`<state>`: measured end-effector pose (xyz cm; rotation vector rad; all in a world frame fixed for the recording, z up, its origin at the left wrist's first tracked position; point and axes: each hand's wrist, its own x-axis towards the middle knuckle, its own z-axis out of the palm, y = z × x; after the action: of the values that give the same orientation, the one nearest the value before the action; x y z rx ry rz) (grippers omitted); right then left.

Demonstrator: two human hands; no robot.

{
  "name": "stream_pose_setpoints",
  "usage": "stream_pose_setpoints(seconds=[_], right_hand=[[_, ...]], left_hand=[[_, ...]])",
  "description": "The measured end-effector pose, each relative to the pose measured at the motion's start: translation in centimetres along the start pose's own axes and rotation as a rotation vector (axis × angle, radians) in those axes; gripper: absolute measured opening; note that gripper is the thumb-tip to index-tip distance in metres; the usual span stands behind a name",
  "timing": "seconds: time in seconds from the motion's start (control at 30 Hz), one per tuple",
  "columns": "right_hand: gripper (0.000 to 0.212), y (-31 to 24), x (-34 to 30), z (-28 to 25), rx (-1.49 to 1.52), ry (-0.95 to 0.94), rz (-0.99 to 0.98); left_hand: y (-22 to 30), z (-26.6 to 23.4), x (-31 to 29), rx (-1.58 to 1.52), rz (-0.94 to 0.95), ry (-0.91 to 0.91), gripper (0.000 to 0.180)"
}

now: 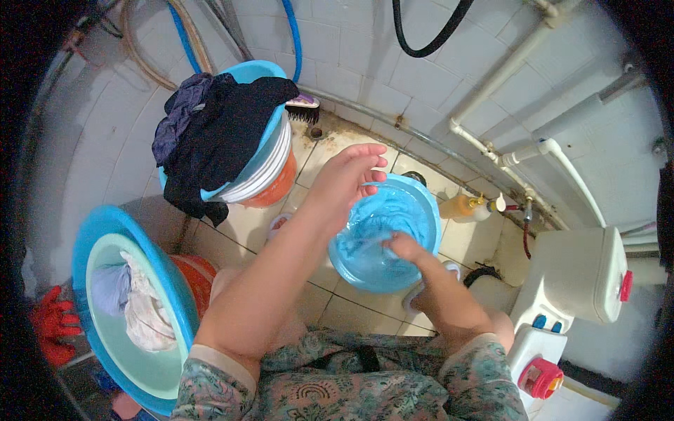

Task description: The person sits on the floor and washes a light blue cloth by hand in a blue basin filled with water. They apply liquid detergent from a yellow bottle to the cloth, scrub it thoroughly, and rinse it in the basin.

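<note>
A light blue basin (433,219) stands on the floor in front of me. In it lies what looks like wet blue cloth (375,216) in water. Raised over the basin's far left rim is my left hand (354,172), its fingers loosely bent and apart, holding nothing. My right hand (405,247) reaches down into the basin. Its fingers are smeared by motion and partly hidden in the water, so whether they grip the cloth cannot be made out.
Dark clothes (225,133) hang over a blue basin on a bucket at the far left. Nearer left, a pale green basin (105,337) holds light cloth. Bottles (467,208) stand right of the blue basin, a white toilet (576,270) farther right. A brush (303,109) lies by the wall.
</note>
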<state>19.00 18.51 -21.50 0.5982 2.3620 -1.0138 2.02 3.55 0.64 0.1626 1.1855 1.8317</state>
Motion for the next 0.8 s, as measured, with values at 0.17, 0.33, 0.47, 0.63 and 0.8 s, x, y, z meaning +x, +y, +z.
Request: stream_pose_setpoints(seconds=[0.17,0.33,0.47,0.63,0.8], right_hand=[[0.025,-10.9,-11.3,-11.6,0.582,0.369,-0.079],[0.018,-17.9,-22.0,-16.6,0.946,0.553,-0.335],[0.017,-21.4,-27.5,-18.3,0.950,0.621,-0.488],[0.021,-19.5,-27.3,-19.0,1.021,0.643,-0.413],[0.021,-9.9,-20.3,-16.3,1.208,0.604,-0.127]], left_hand=[[-1.2,-0.1,-1.0,0.388,0.053,-0.040,0.030],[-5.5,-3.1,-2.0,1.181,0.296,-0.418,0.082],[-7.3,0.5,-3.5,1.150,0.364,-0.472,0.109],[-7.1,2.7,-2.1,0.826,0.265,-0.609,0.048],[-10.2,1.7,0.0,0.489,0.275,-0.264,0.033]])
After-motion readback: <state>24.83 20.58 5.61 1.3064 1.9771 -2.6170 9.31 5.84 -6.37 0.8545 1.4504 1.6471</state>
